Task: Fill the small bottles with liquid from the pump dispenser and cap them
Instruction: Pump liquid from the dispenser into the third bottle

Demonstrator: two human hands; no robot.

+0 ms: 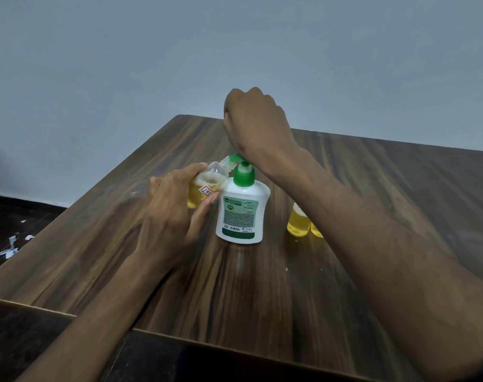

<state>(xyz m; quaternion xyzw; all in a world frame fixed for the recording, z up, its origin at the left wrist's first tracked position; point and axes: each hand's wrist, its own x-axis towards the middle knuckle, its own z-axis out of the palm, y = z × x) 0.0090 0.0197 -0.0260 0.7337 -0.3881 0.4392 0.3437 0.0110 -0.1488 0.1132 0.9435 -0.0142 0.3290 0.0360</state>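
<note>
A white pump dispenser (241, 213) with a green pump head stands upright near the middle of the wooden table (234, 293). My left hand (168, 216) grips a small clear bottle (207, 183), partly full of yellow liquid and bearing a red-bordered sticker. The bottle is tilted, with its open neck up against the green nozzle. My right hand (256, 122) is over the pump with its fingers curled. The heel of that hand presses on the pump head. Nothing shows in its fingers.
Two small bottles of yellow liquid (298, 221) stand right of the dispenser, partly hidden by my right forearm. A plain wall runs behind the table. Paper scraps (11, 246) lie on the dark floor at the left.
</note>
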